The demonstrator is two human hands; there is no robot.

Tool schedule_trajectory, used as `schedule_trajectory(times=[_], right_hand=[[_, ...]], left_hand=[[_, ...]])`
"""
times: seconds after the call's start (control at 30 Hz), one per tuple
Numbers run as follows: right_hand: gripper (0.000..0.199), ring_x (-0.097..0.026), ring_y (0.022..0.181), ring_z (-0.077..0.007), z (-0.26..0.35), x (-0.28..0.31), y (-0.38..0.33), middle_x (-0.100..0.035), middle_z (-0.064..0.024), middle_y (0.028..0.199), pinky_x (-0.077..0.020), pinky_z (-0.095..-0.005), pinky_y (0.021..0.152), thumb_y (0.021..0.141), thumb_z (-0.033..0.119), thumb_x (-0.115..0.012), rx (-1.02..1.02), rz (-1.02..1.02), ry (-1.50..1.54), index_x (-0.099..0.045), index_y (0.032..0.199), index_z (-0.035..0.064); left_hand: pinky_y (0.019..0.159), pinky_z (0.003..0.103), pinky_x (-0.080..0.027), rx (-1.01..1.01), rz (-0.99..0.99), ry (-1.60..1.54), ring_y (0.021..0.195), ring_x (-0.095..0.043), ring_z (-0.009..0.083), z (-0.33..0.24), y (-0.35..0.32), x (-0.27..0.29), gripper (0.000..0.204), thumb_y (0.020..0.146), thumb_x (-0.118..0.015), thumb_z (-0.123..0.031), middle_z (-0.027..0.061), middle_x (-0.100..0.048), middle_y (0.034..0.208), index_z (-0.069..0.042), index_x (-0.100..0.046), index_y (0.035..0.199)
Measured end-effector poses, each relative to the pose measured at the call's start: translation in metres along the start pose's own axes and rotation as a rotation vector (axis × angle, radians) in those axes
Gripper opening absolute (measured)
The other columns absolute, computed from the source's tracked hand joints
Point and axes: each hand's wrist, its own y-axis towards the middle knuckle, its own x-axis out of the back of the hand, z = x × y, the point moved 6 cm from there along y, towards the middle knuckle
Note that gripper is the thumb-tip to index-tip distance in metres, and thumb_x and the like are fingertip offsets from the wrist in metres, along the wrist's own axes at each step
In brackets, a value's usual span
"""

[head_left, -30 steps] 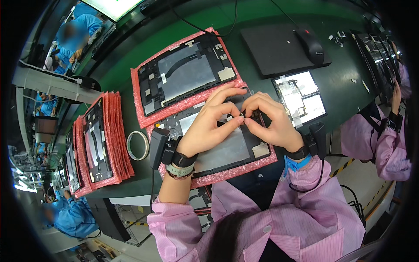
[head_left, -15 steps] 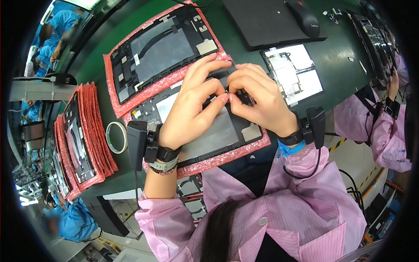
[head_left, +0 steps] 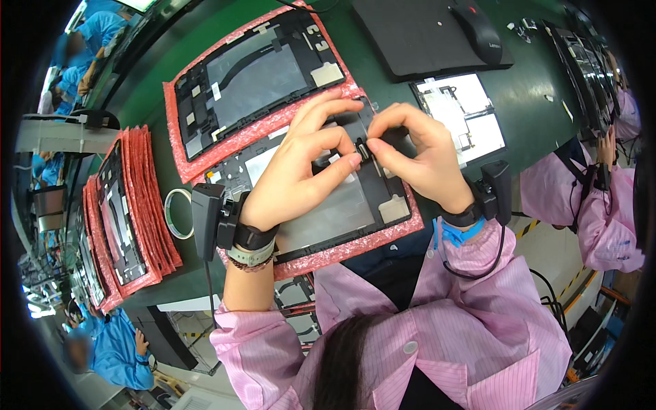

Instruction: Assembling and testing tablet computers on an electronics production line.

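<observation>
A black device panel point(head_left: 321, 217) with a silver-grey middle lies on pink bubble wrap point(head_left: 342, 247), in front of my body. Over its far part, my left hand point(head_left: 298, 164) bends its thumb and forefinger round to a small dark strip point(head_left: 363, 149), gripping it near one end. My right hand point(head_left: 422, 154) is closed in a pinch just right of that strip. Whatever lies between its thumb and forefinger is too small to make out. Both hands partly cover the panel.
Beyond lies a second black panel point(head_left: 256, 75) on pink wrap. Wrapped panels point(head_left: 130, 212) stand stacked at left, near a tape roll point(head_left: 179, 213). A white-and-black part point(head_left: 485, 130), a black mat point(head_left: 403, 41) and a mouse point(head_left: 476, 34) are at right. Another person's pink sleeve point(head_left: 557, 179) shows there.
My right hand has shifted slightly right, away from my left fingertips, and its fingers have spread from the earlier cluster. The small dark strip now shows between the hands.
</observation>
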Motion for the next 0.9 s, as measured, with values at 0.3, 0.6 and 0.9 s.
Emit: schedule_trajectory(times=[0.3,0.6,0.9], right_hand=[[0.011,-0.053,0.079,-0.0074,-0.011,0.019,-0.002,-0.058,-0.0019,0.086,-0.0422,-0.0208,0.071,0.084,0.001,-0.054,-0.251,-0.137,0.463,-0.057,0.094,-0.0017],[0.027,-0.041,0.066,-0.0102,0.001,0.009,0.004,-0.05,0.0,0.072,-0.0334,-0.0238,0.061,0.084,0.03,-0.057,0.029,0.085,0.163,-0.059,0.086,0.0028],[0.016,-0.044,0.064,-0.0215,0.011,-0.005,0.006,-0.048,-0.0063,0.066,-0.0337,-0.0316,0.063,0.073,0.007,-0.065,0.101,-0.017,-0.26,-0.05,0.072,0.0039]], left_hand=[[0.105,0.047,-0.018,0.05,0.16,-0.335,0.127,-0.033,0.0318,-0.007,-0.014,0.029,0.009,0.077,-0.059,-0.01,0.0176,-0.047,0.128,-0.004,-0.056,0.07],[0.106,0.044,-0.019,0.1,0.241,-0.264,0.128,-0.032,0.0299,-0.009,-0.045,0.056,0.019,0.082,-0.056,-0.014,0.017,-0.044,0.129,-0.002,-0.056,0.096],[0.069,0.025,-0.043,0.614,-0.492,-0.054,0.085,-0.053,0.012,0.007,-0.116,0.055,0.033,0.088,-0.055,-0.016,0.0065,-0.055,0.097,0.0,-0.045,0.115]])
